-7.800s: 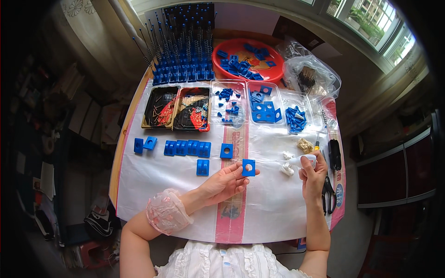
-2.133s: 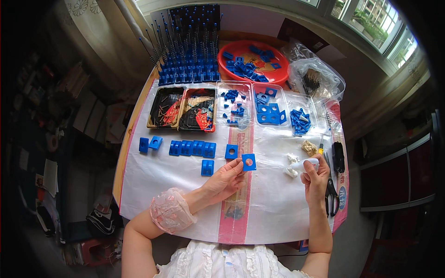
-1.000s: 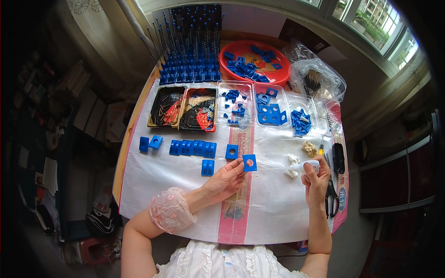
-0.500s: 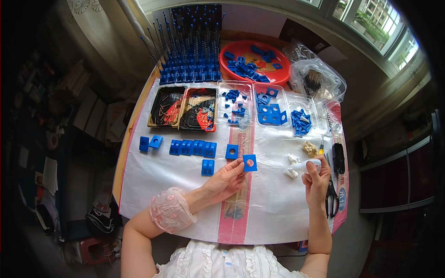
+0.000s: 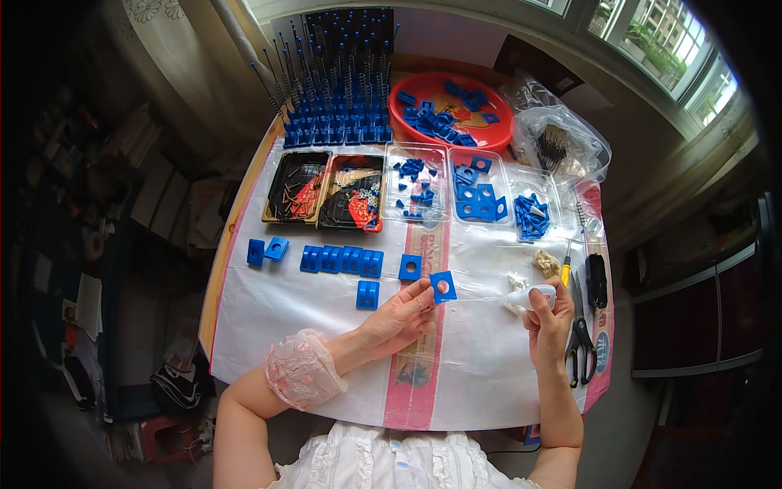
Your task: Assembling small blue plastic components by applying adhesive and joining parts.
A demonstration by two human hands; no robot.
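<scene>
My left hand [image 5: 405,316] pinches a blue square plate with a round hole [image 5: 442,287] at its edge, holding it tilted above the table. My right hand [image 5: 550,320] grips a small white squeeze bottle [image 5: 538,297], lying sideways with its narrow end toward the plate. A thin pale line runs between bottle and plate; I cannot tell if it is a nozzle or a strand. Just beyond the held plate lies another blue holed plate [image 5: 410,266]. A single blue ridged piece [image 5: 367,295] rests left of it, below a row of similar pieces [image 5: 340,260].
Black trays [image 5: 270,213] of small metal parts and clear boxes [image 5: 417,148] of blue parts line the back. Behind stand blue bases with springs [image 5: 338,122] and a red basin [image 5: 399,122]. Scissors [image 5: 581,350], a yellow-handled tool [image 5: 565,271] and crumpled tissue [image 5: 516,285] lie right.
My right hand has moved slightly left and toward me with the bottle, uncovering more of the scissors. The plate in my left hand has tilted a little.
</scene>
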